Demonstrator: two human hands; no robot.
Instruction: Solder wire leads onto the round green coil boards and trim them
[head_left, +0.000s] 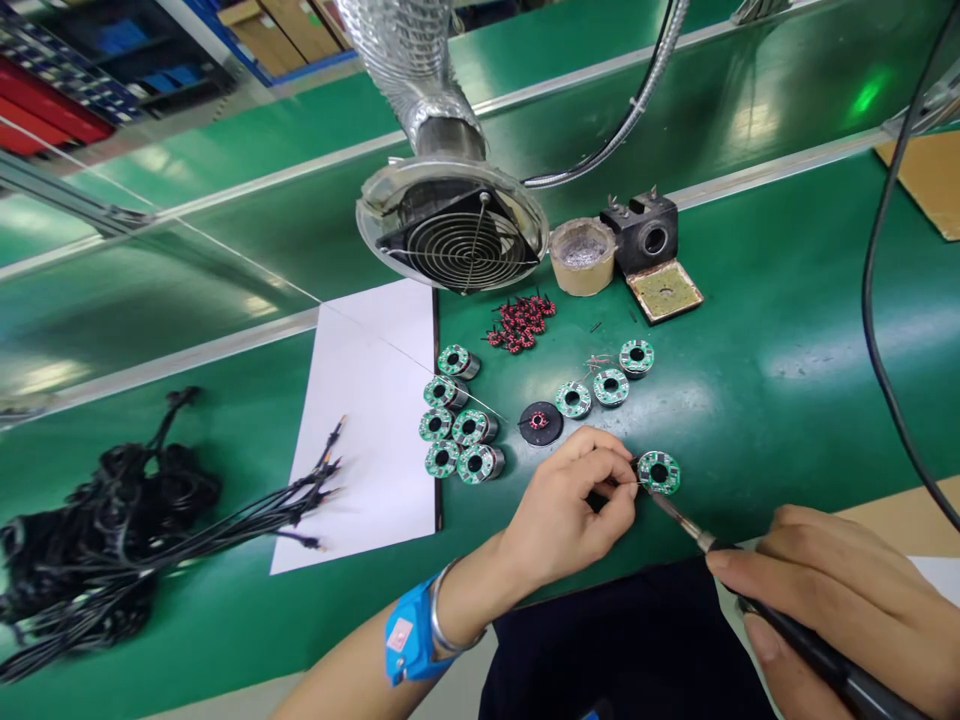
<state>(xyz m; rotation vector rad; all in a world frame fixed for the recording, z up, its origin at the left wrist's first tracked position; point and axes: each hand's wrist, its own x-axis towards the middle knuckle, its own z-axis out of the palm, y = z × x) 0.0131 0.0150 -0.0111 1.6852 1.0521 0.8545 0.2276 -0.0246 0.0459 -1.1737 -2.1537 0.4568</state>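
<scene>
My right hand point(840, 590) grips a black-handled soldering iron point(772, 612), its tip meeting the lower left edge of a round green circuit board with a dark central hole point(673, 482). Just left of that board, my left hand point(574, 495) is closed, thumb and fingertips pinching a thin solder wire point(405, 352) whose end reaches the board's edge. The wire runs in from the upper left and passes behind the hand. A blue wrist strap point(414, 632) circles my left wrist. Beyond my fingers, a small red-wound ring coil point(538, 421) sits on a black disc point(552, 436).
Several similar boards on metal cylinders point(480, 463) stand left, others point(611, 387) behind. Red coils point(520, 322) lie under the fume extractor point(469, 245). A solder pot point(583, 258) and iron stand point(651, 235) are behind. Black cables point(120, 540) lie left over white paper point(367, 420).
</scene>
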